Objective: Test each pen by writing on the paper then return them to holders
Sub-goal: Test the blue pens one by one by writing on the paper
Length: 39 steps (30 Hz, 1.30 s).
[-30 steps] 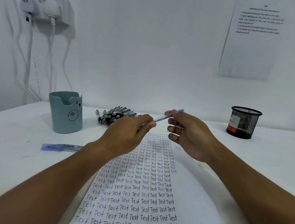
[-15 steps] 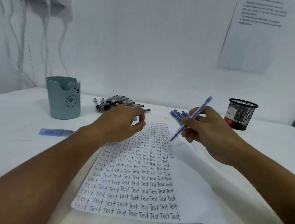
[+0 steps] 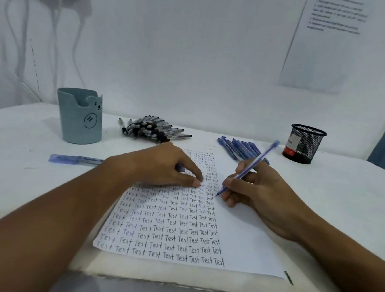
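Blue pen (image 3: 249, 168) sits in a writing grip in the right hand (image 3: 259, 192), tip down at the right edge of the "Test" columns on the paper (image 3: 244, 237), aimed at the bare margin where a fresh mark would fit. The left hand (image 3: 162, 164) presses its fingertips on the sheet to pin it, something blue, likely the cap, tucked under its curled fingers. Black pens (image 3: 153, 129) and blue pens (image 3: 237, 147) wait in sorted piles on the counter (image 3: 10, 189) between the grey-blue holder (image 3: 80, 116) and mesh holder (image 3: 305, 143), both apparently empty.

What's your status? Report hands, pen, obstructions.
Right hand grips blue pen, tip at paper. Left hand rests on paper. Nothing blocking.
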Each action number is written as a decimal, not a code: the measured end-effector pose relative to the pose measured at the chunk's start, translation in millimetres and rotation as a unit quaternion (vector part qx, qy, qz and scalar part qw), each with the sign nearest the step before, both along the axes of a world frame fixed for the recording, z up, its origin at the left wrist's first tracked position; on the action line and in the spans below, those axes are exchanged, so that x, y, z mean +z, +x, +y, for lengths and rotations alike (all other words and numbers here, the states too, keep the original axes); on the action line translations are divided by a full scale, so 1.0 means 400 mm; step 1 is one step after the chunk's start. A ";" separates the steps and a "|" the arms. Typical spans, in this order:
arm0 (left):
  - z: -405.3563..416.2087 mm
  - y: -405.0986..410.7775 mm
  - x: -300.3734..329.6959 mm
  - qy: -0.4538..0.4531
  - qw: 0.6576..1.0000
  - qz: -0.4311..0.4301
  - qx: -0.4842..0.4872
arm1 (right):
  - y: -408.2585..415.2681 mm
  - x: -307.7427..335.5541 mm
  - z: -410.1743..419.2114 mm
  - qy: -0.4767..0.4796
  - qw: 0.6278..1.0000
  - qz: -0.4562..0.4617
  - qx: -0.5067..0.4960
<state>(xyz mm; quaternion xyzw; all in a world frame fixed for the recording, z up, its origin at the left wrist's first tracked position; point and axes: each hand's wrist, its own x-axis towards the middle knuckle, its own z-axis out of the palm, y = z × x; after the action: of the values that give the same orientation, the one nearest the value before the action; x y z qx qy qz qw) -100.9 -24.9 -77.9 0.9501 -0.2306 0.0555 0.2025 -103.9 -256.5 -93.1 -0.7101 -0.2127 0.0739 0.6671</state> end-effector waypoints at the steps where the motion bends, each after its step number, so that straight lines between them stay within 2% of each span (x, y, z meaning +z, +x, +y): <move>1: -0.001 -0.001 0.001 0.001 1.000 0.003 0.001 | -0.002 0.000 -0.001 -0.012 1.000 -0.010 -0.003; 16: -0.004 -0.008 0.007 -0.005 1.000 0.025 0.009 | -0.012 -0.002 0.002 -0.062 0.997 -0.047 -0.020; 22: -0.004 -0.013 0.007 -0.007 0.999 0.029 0.011 | -0.013 0.000 0.003 -0.038 0.999 -0.018 -0.020; 26: -0.005 -0.012 0.007 -0.013 0.999 0.031 0.016 | -0.012 -0.001 0.005 -0.065 0.996 -0.042 -0.031; 29: -0.005 -0.013 0.006 -0.015 0.999 0.032 0.015 | -0.013 0.003 0.000 -0.037 0.999 -0.015 -0.023; 34: -0.007 -0.014 0.009 -0.013 0.999 0.030 0.018 | -0.013 0.005 0.001 -0.069 0.996 -0.049 -0.016; 39: -0.004 -0.014 0.005 -0.019 0.999 0.034 0.016 | -0.014 0.005 0.000 -0.057 0.998 -0.032 -0.009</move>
<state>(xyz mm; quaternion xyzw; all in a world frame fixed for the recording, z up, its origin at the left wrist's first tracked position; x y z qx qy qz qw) -106.5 -26.5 -75.7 0.9511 -0.2073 0.0311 0.2269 -109.3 -256.6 -91.1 -0.7508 -0.2233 0.0569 0.6190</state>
